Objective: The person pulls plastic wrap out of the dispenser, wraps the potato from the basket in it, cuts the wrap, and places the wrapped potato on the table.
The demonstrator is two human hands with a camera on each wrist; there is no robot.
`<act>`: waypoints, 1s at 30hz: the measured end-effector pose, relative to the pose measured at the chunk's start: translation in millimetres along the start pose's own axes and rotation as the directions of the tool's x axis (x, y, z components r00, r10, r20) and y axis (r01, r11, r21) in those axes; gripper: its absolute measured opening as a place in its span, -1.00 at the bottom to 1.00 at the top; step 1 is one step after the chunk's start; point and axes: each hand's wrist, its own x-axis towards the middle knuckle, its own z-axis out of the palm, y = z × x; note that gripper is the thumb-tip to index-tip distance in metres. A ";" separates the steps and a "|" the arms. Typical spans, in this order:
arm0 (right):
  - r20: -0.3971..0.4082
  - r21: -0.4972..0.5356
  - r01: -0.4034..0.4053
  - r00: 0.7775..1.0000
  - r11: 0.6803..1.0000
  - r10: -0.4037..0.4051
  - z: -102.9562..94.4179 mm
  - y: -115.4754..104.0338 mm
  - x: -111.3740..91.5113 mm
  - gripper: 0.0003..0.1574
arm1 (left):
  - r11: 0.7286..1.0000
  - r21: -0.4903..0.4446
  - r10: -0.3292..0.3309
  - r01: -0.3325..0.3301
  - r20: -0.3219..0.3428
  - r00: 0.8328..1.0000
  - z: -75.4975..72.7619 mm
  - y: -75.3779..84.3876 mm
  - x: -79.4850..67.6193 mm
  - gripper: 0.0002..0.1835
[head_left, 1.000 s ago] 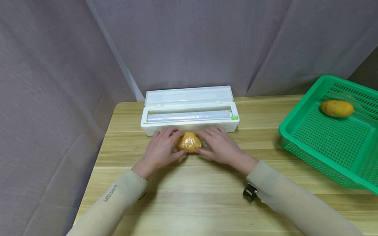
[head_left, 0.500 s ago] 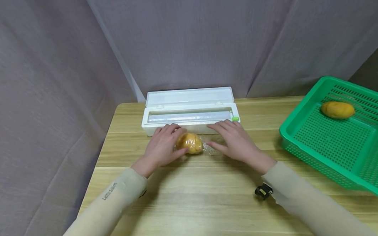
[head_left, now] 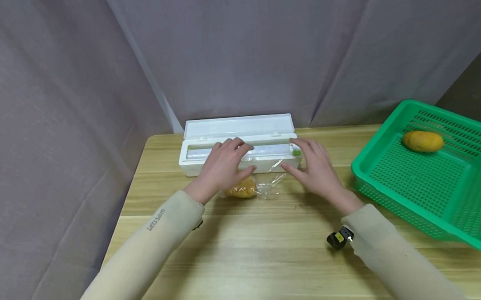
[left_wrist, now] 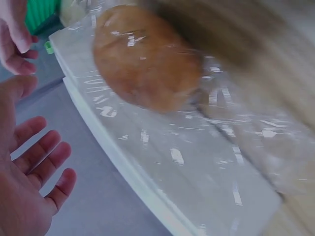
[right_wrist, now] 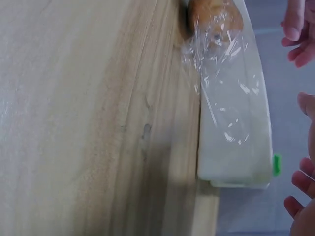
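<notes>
A potato (head_left: 244, 189) wrapped in clear cling film (head_left: 267, 189) lies at the front of the white cling film dispenser (head_left: 241, 167), partly covered by my left hand in the head view. Loose film sticks out at both its ends, and on the right a flap rises toward my right thumb. My left hand (head_left: 227, 165) hovers above the potato, fingers spread and holding nothing. To the right, my right hand (head_left: 316, 169) is by the dispenser's right end, fingers apart. In the left wrist view the wrapped potato (left_wrist: 145, 59) shows shiny, wrinkled film around it.
The dispenser's lid (head_left: 239, 126) is up, with the film roll (head_left: 269, 150) inside and a green slider (head_left: 296, 152) at the right. A green basket (head_left: 360, 173) at the right holds another potato (head_left: 423, 141). A grey curtain (head_left: 235, 55) hangs behind the table.
Both hands have come off the wrapped potato: the right moved away to the right, then the left lifted up and forward. The film at the right end has sprung loose.
</notes>
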 end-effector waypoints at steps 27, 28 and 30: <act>-0.014 0.139 -0.185 0.982 0.973 0.189 27.9 30.0 3.3 0.03 | 0.995 0.081 0.046 -0.061 0.168 0.985 14.1 58.5 89.1 -0.62; -0.013 0.136 -0.184 0.982 0.974 0.187 28.3 31.0 3.2 0.02 | 0.995 0.082 0.048 -0.063 0.171 0.984 15.8 60.1 90.4 -0.62; -0.018 0.137 -0.179 0.983 0.974 0.183 29.1 33.6 3.1 -0.02 | 0.995 0.074 0.052 -0.066 0.176 0.983 20.1 63.1 93.3 -0.62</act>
